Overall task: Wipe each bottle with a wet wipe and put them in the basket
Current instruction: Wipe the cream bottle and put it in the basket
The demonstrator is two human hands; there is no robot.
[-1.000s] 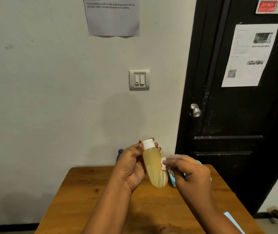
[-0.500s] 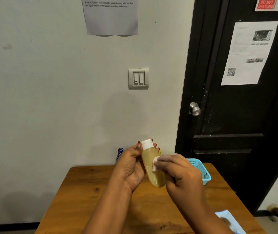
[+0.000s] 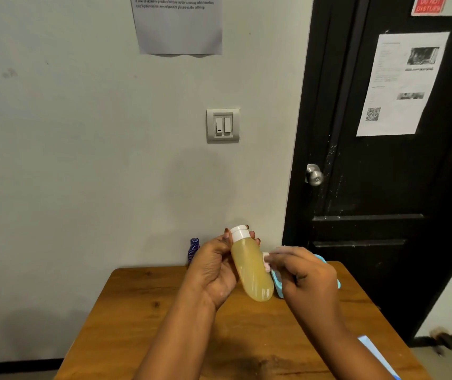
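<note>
A: Left to right, what is on the brown wooden tabletop [image 3: 137, 311]?

B: At its far edge by the wall, a small dark blue patterned bottle [image 3: 194, 249], standing, untouched. Judged not yet wiped.

A: The left hand [image 3: 213, 272]?

B: Raised above the tabletop, fingers curled round the upper part of a translucent plastic bottle of yellow liquid [image 3: 249, 267], just below its white cap [image 3: 239, 233].

A: Long axis?

B: Near upright, tilted. Cap points up and a little left; rounded base points down and right, toward the camera.

A: What changed?

B: The small white wet wipe [image 3: 266, 260]. Half a second ago it lay across the front of the bottle; now it is against the right flank, about where it was a second ago. Reads as a back-and-forth rub. Judgement: wiping underway, bottle not ready to go in.

A: The right hand [image 3: 307, 278]?

B: Fingers pinched on the wipe, pressing it to the bottle.

A: Further right?

B: The light blue plastic basket [image 3: 278, 286], mostly hidden behind that hand; contents not visible. A pale blue packet [image 3: 375, 352] sits at the near right edge.
</note>
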